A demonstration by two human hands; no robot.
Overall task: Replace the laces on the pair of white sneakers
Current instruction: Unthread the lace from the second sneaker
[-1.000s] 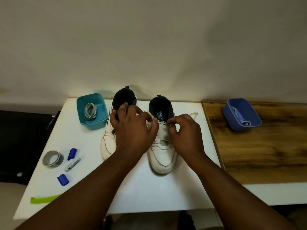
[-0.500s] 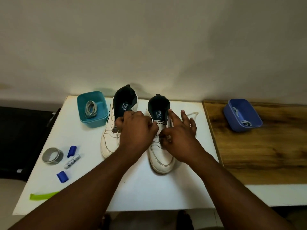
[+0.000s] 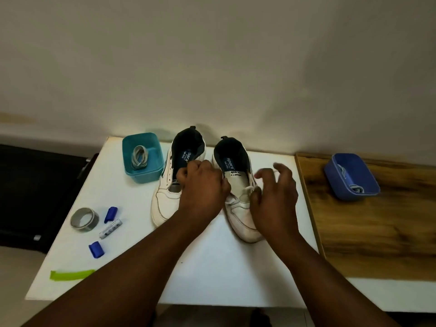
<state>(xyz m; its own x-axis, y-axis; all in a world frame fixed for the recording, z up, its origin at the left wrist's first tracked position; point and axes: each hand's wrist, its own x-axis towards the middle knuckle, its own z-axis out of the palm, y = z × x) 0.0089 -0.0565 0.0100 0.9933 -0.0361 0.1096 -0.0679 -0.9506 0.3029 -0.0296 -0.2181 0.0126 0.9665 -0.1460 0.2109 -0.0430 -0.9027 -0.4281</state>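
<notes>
Two white sneakers with dark linings stand side by side on the white table (image 3: 212,267), heels toward the wall. My left hand (image 3: 203,187) lies between them, its curled fingers gripping the left eyelet edge of the right sneaker (image 3: 243,220) and partly covering the left sneaker (image 3: 164,199). My right hand (image 3: 274,197) is at the right sneaker's right side. Its thumb and forefinger pinch a white lace (image 3: 246,190) over the tongue, and its other fingers are lifted and spread. A teal box (image 3: 128,147) holds a grey lace (image 3: 139,156).
A blue box (image 3: 335,171) with a coiled lace (image 3: 356,188) sits on the wooden surface (image 3: 377,232) to the right. At the table's left lie a tape roll (image 3: 84,219), two blue caps (image 3: 110,214), a white tube (image 3: 110,228) and a green strip (image 3: 72,274).
My right hand has shifted from above the tongue to the sneaker's right side, drawing the white lace with it. My left hand stays on the sneaker's left edge.
</notes>
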